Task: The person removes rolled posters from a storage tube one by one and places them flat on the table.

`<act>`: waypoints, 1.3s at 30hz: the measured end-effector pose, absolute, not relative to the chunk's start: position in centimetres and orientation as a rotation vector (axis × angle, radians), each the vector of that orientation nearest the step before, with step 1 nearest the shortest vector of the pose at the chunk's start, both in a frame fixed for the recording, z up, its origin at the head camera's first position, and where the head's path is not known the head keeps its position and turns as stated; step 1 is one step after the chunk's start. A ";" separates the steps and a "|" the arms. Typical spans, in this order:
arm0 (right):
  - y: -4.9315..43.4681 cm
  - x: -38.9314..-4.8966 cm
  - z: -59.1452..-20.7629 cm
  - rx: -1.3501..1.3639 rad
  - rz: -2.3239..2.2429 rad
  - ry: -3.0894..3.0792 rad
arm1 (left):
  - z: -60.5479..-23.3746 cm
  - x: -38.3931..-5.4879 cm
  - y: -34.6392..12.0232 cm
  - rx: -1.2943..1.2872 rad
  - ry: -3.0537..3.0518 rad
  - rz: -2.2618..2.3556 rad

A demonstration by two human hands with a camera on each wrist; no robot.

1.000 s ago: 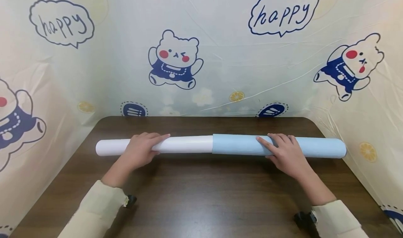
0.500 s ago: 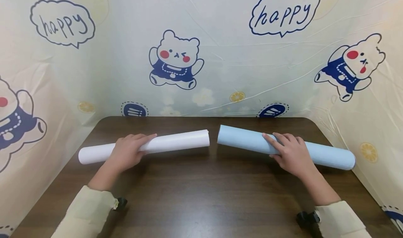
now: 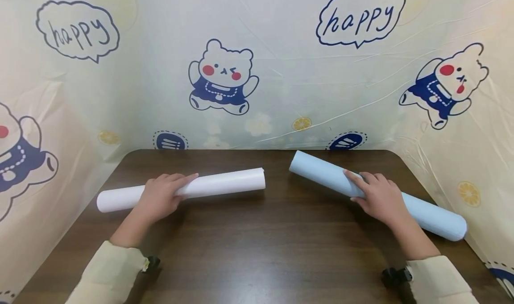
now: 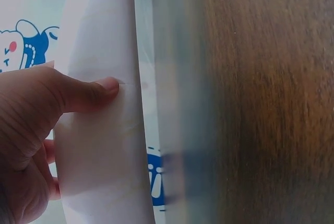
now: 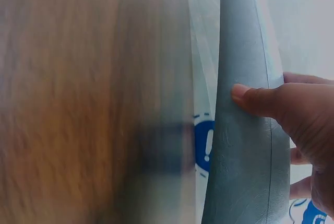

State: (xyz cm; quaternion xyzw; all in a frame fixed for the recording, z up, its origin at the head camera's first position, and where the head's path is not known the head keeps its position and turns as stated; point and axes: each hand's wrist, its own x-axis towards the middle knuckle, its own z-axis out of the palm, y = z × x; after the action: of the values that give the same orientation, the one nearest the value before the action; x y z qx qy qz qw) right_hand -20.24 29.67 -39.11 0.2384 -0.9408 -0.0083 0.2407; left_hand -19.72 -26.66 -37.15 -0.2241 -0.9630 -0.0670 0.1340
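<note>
With its thumb on the near side, my left hand (image 3: pixel 160 197) grips a long white tube (image 3: pixel 225 182) around its middle. In the left wrist view the thumb lies across the white tube (image 4: pixel 102 145) while fingertips show behind it. My right hand (image 3: pixel 381 197) holds a light blue tube (image 3: pixel 321 168), which slants from the back middle down to the right. A thin lengthwise seam runs along the blue tube (image 5: pixel 245 151) in the right wrist view. The two tubes are apart, with a gap between their inner ends. Both seem held over the table, casting shadows below.
Under the hands is a dark brown wooden table (image 3: pixel 249 250). A pale cloth (image 3: pixel 281 85) printed with bears and "happy" bubbles hangs behind and at both sides. Each sleeve has a small black device (image 3: pixel 395 277) near the cuff.
A second ago the two tubes were joined in one line. They have come apart; the white one moved left, while the blue one moved right and tilted, its inner end up and back.
</note>
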 end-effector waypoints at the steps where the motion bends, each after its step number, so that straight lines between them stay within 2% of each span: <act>1: 29.9 -20.3 -39.1 0.632 -0.026 -2.587 | -37.2 -19.7 -26.6 -0.653 -2.790 -0.194; 16: 33.6 -20.9 -38.5 0.380 -0.010 -2.889 | -37.5 -19.9 -26.2 -0.649 -2.806 -0.194; 39: 38.6 -22.5 -38.9 0.153 -0.003 -3.092 | -38.1 -19.2 -26.2 -0.596 -2.833 -0.198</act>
State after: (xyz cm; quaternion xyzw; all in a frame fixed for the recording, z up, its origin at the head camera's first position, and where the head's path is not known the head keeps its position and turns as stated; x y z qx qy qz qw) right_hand -22.51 38.61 -38.92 0.0494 -0.9985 -0.0009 0.0229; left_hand -19.16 -26.22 -38.14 -0.2038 -0.9693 -0.0678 0.1198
